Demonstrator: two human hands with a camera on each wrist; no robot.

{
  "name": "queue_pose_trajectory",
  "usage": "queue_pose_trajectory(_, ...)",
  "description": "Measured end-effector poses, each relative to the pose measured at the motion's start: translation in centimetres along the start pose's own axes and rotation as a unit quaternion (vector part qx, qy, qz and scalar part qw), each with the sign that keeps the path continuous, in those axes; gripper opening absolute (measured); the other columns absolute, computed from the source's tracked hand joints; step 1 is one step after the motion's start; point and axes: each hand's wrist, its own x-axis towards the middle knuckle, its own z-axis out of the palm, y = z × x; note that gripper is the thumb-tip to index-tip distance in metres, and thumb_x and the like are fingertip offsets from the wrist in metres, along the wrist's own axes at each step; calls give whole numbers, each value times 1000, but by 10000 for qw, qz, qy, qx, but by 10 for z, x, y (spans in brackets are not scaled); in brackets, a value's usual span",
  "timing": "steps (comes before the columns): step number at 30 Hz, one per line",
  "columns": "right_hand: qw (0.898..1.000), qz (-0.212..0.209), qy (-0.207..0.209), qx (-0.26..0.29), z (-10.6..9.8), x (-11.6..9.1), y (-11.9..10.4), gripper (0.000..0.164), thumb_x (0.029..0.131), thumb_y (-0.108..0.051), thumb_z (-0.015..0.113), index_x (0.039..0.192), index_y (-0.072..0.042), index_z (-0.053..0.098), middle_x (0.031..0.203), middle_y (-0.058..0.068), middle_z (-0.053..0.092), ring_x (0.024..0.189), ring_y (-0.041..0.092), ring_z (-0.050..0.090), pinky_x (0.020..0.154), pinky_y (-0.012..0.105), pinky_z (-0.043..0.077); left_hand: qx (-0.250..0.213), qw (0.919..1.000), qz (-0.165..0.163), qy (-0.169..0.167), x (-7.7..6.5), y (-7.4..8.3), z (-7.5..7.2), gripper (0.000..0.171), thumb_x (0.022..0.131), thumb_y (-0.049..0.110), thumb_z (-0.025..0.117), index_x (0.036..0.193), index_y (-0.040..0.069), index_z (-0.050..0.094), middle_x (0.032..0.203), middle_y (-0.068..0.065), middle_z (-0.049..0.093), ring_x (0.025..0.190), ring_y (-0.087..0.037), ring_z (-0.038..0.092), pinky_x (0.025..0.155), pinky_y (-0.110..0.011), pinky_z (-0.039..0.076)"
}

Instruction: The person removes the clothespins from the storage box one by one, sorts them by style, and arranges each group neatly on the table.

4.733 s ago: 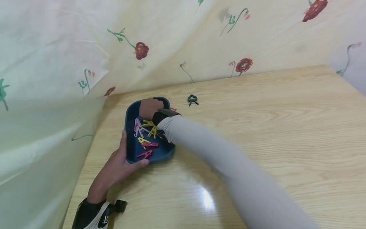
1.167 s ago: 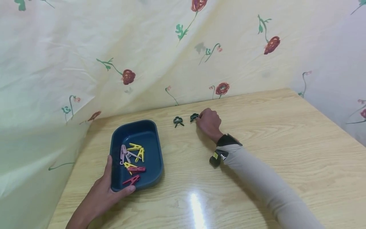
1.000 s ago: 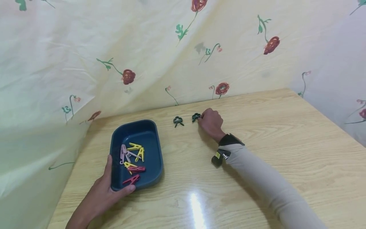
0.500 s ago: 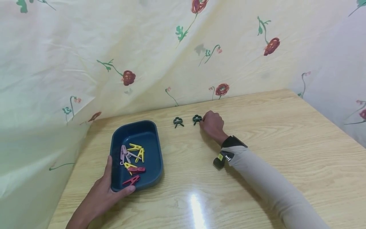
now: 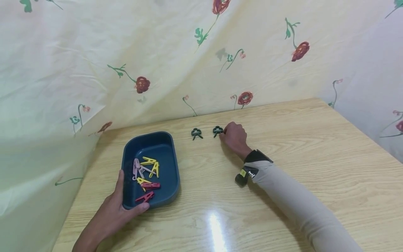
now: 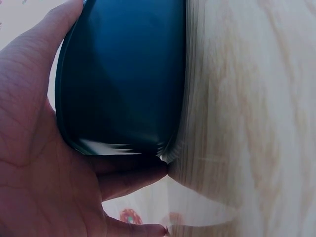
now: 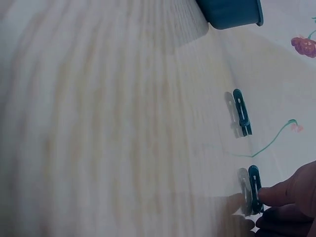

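Tray (image 5: 163,151): dark blue, lying at 9 o'clock on the wooden tabletop (image 5: 283,140), with yellow clothespins (image 5: 153,161), lilac clothespins (image 5: 136,163) and red clothespins (image 5: 152,186) inside.
Left hand (image 5: 114,214): spread wide around the tray's 7 o'clock corner, touching it.
Right hand (image 5: 234,136): fingertips narrowed in a pinch at the 4 o'clock side of the right green clip (image 5: 217,133).
Left green clip (image 5: 196,135): lying at 2 o'clock from the tray.
Flowered cloth (image 5: 170,42): hanging behind the 12 o'clock edge.
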Motion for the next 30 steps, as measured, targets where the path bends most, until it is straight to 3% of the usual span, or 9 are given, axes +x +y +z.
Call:
queue_pose_trajectory(7,9998,13,-115,176,0,-3,-5,20,91,-19,73,92,1,75,83,12,71,68,22,59,54,34,46,94,9999,-41,-17,-1,-1,-3,129,83,66,67,150,20,-34,161,-31,3,142,-56,20,105,-70,28)
queue_pose_trajectory(16,9997,92,-126,164,-6,-3,-6,30,92,-29,73,95,1,74,82,12,68,67,23,56,53,34,43,31,10000,10,-43,0,1,-4,129,84,66,67,149,21,-34,161,-32,4,142,-55,22,105,-70,29)
queue_pose_trajectory(23,9989,139,-334,288,-9,-4,-8,43,94,-31,71,117,5,69,111,21,70,89,32,65,74,46,55,53,9999,123,17,-1,0,-4,128,84,65,67,150,20,-33,161,-33,7,141,-55,25,104,-70,32)
queue_pose_trajectory(30,9979,-58,-206,611,-16,-4,-24,42,94,-31,70,118,5,70,111,22,70,100,36,67,82,49,54,13,9999,128,54,-1,0,-2,128,84,67,67,151,20,-32,161,-33,7,141,-55,25,104,-70,32)
